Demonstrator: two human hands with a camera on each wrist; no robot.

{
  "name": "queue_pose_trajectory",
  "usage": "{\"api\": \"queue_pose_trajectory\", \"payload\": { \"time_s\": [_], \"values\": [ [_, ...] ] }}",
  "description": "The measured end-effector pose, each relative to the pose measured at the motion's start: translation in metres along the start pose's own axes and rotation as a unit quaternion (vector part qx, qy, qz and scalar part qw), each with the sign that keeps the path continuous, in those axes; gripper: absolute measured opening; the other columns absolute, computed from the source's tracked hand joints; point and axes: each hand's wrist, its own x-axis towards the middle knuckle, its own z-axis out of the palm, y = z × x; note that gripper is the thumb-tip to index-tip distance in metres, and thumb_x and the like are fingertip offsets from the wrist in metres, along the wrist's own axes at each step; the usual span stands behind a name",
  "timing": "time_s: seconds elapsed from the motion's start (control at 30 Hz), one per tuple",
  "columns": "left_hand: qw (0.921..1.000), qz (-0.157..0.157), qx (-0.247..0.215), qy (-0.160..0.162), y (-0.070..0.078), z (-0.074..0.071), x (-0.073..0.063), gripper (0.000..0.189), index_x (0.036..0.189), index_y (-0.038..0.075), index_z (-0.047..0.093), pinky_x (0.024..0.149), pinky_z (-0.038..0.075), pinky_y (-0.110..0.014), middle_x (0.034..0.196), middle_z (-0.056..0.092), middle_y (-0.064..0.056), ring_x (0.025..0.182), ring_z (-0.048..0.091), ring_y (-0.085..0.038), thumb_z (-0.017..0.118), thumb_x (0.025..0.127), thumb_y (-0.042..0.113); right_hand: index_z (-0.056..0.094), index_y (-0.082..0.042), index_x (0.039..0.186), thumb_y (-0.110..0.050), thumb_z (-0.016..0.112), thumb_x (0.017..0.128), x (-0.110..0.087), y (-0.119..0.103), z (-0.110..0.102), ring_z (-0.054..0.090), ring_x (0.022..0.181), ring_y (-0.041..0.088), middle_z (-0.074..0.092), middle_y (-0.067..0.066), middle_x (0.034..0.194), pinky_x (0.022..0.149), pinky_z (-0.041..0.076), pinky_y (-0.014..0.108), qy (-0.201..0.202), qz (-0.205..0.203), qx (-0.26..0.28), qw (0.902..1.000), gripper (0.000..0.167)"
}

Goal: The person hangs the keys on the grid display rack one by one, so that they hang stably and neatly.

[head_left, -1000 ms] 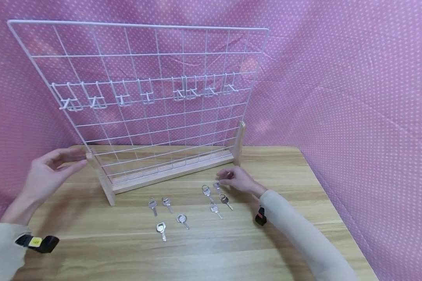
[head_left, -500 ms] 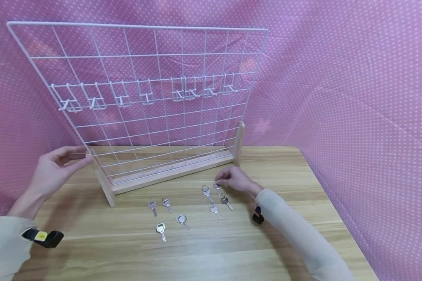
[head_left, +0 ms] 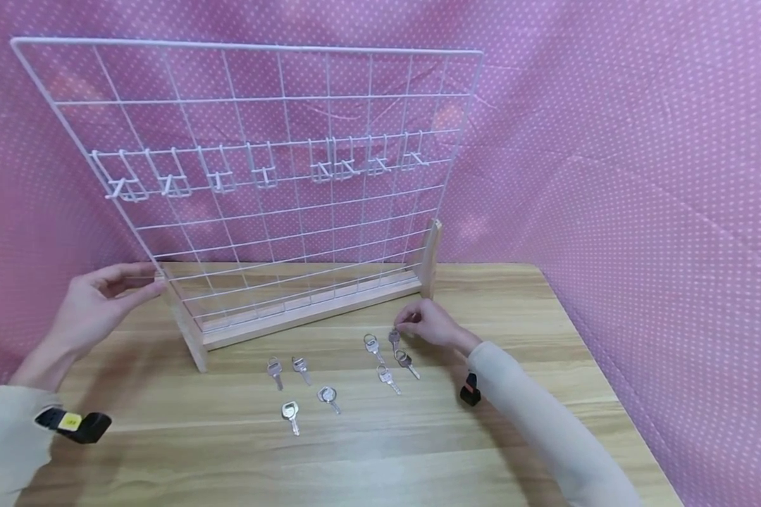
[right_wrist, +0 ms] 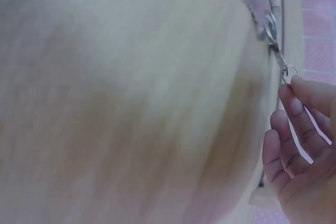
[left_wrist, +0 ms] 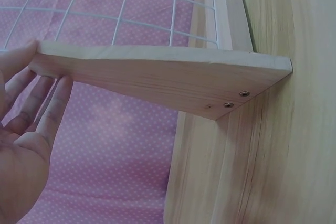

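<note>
At the rack's left end, my left hand [head_left: 95, 306] holds the tip of the wooden side leg [left_wrist: 157, 74]. In the left wrist view its thumb lies on one face and the fingertips on the other. My right hand [head_left: 432, 324] pinches the ring [right_wrist: 292, 72] of a silver key [head_left: 394, 339] between thumb and index finger. That key hangs tilted beside a darker key [head_left: 406, 360]; whether its tip touches the table cannot be told. Two more keys, a ringed key [head_left: 372, 344] and a lower key [head_left: 387, 377], lie close by.
A white wire grid rack [head_left: 301, 208] on a wooden base [head_left: 311, 313] carries a row of white hooks [head_left: 265, 174]. Several keys lie left of centre, including a round-headed key [head_left: 328, 396] and a square-headed key [head_left: 290, 412]. Pink dotted cloth [head_left: 609, 176] surrounds the wooden table [head_left: 380, 465].
My right hand has taken the key's ring and tilted the key up slightly. My left hand has moved right onto the rack's side leg.
</note>
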Motion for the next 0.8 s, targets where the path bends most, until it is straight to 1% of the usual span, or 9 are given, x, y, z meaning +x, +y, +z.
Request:
{"api": "queue_pose_trajectory", "payload": {
  "time_s": [0.1, 0.17, 0.33, 0.43, 0.47, 0.57, 0.67, 0.7, 0.8],
  "values": [
    [1.0000, 0.000, 0.005, -0.006, 0.000, -0.001, 0.001, 0.042, 0.136, 0.014, 0.068, 0.077, 0.047, 0.000, 0.106, 0.062, 0.049, 0.094, 0.062, 0.024, 0.078, 0.098, 0.025, 0.078, -0.011, 0.105, -0.014, 0.074, 0.098, -0.006, -0.004, -0.007, 0.064, 0.083, 0.013, 0.078, 0.006, 0.101, 0.074, 0.055, 0.024, 0.009, 0.003, 0.004, 0.9999, 0.009],
    [0.9999, -0.001, 0.008, -0.007, 0.000, -0.002, 0.001, 0.041, 0.135, 0.015, 0.069, 0.076, 0.047, 0.000, 0.104, 0.063, 0.049, 0.094, 0.062, 0.024, 0.079, 0.097, 0.026, 0.078, -0.008, 0.105, -0.014, 0.073, 0.098, -0.009, -0.008, -0.013, 0.063, 0.082, 0.015, 0.078, 0.008, 0.100, 0.074, 0.053, 0.024, 0.017, -0.005, 0.007, 0.9998, 0.010],
    [1.0000, -0.001, 0.004, -0.006, 0.000, -0.003, 0.001, 0.038, 0.133, 0.015, 0.070, 0.077, 0.046, 0.000, 0.102, 0.063, 0.049, 0.094, 0.062, 0.024, 0.079, 0.097, 0.024, 0.078, -0.006, 0.105, -0.012, 0.073, 0.098, -0.016, -0.021, -0.028, 0.062, 0.081, 0.013, 0.078, 0.010, 0.099, 0.074, 0.053, 0.023, 0.030, -0.016, 0.009, 0.9994, 0.011],
    [0.9999, -0.002, 0.011, -0.008, 0.000, -0.003, 0.001, 0.038, 0.133, 0.014, 0.070, 0.077, 0.046, 0.000, 0.102, 0.063, 0.049, 0.094, 0.061, 0.024, 0.079, 0.097, 0.026, 0.078, -0.003, 0.106, -0.011, 0.074, 0.097, -0.021, -0.030, -0.039, 0.061, 0.078, 0.012, 0.079, 0.014, 0.098, 0.069, 0.051, 0.020, 0.032, -0.026, 0.009, 0.9991, 0.012],
    [0.9999, -0.001, 0.014, -0.009, 0.000, -0.003, 0.001, 0.039, 0.133, 0.014, 0.070, 0.077, 0.046, -0.001, 0.103, 0.063, 0.048, 0.093, 0.061, 0.024, 0.079, 0.097, 0.026, 0.078, -0.003, 0.106, -0.012, 0.074, 0.098, -0.022, -0.033, -0.044, 0.063, 0.078, 0.016, 0.078, 0.015, 0.097, 0.067, 0.050, 0.020, 0.031, -0.026, 0.011, 0.9991, 0.013],
    [0.9997, -0.001, 0.023, -0.011, 0.000, -0.003, 0.002, 0.040, 0.133, 0.013, 0.069, 0.076, 0.047, -0.002, 0.103, 0.063, 0.048, 0.093, 0.061, 0.022, 0.079, 0.098, 0.028, 0.077, -0.001, 0.107, -0.011, 0.073, 0.098, -0.026, -0.043, -0.057, 0.064, 0.077, 0.018, 0.077, 0.018, 0.098, 0.064, 0.049, 0.019, 0.032, -0.031, 0.015, 0.9989, 0.014],
    [0.9997, 0.003, 0.021, -0.011, 0.000, -0.003, 0.003, 0.039, 0.132, 0.013, 0.069, 0.076, 0.048, -0.002, 0.103, 0.063, 0.047, 0.093, 0.062, 0.021, 0.078, 0.098, 0.027, 0.077, -0.001, 0.107, -0.012, 0.073, 0.099, -0.030, -0.055, -0.072, 0.064, 0.076, 0.016, 0.076, 0.019, 0.099, 0.062, 0.049, 0.020, 0.041, -0.031, 0.018, 0.9986, 0.014],
    [0.9997, 0.004, 0.021, -0.011, 0.000, -0.003, 0.003, 0.038, 0.132, 0.013, 0.069, 0.076, 0.048, -0.002, 0.103, 0.063, 0.047, 0.093, 0.062, 0.021, 0.078, 0.098, 0.027, 0.076, 0.000, 0.106, -0.011, 0.073, 0.098, -0.030, -0.059, -0.076, 0.063, 0.074, 0.012, 0.076, 0.021, 0.100, 0.063, 0.049, 0.020, 0.047, -0.035, 0.019, 0.9981, 0.014],
    [0.9998, 0.008, 0.018, -0.009, 0.001, -0.003, 0.002, 0.038, 0.132, 0.012, 0.069, 0.076, 0.048, -0.001, 0.103, 0.063, 0.047, 0.093, 0.062, 0.022, 0.078, 0.098, 0.026, 0.076, 0.001, 0.105, -0.011, 0.074, 0.098, -0.032, -0.071, -0.092, 0.062, 0.073, 0.010, 0.075, 0.019, 0.098, 0.064, 0.050, 0.020, 0.064, -0.032, 0.024, 0.9971, 0.014]
  ]
}}
